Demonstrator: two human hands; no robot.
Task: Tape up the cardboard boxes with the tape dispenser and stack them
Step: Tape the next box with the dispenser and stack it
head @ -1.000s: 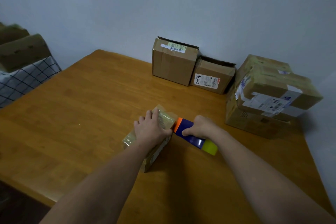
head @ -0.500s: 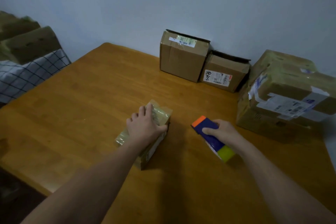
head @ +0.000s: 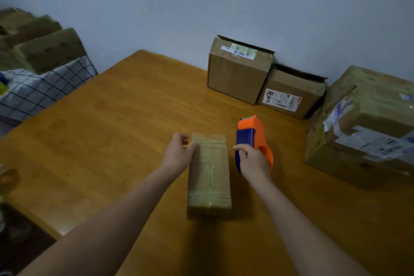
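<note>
small box [head: 209,175] lies mid-desk [head: 112,130], taped | left hand [head: 179,152] curls on its far left corner | right hand [head: 253,159] grips tape dispenser [head: 253,132] just beside it | stacked boxes [head: 369,130] far right

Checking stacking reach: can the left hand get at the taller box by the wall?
Likely yes, once the left hand releases the small box: only bare table lies before the taller box.

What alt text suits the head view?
A person's left hand touches a small taped cardboard box on a wooden table while the right hand grips an orange-and-blue tape dispenser beside it. Larger boxes sit by the wall.
</note>
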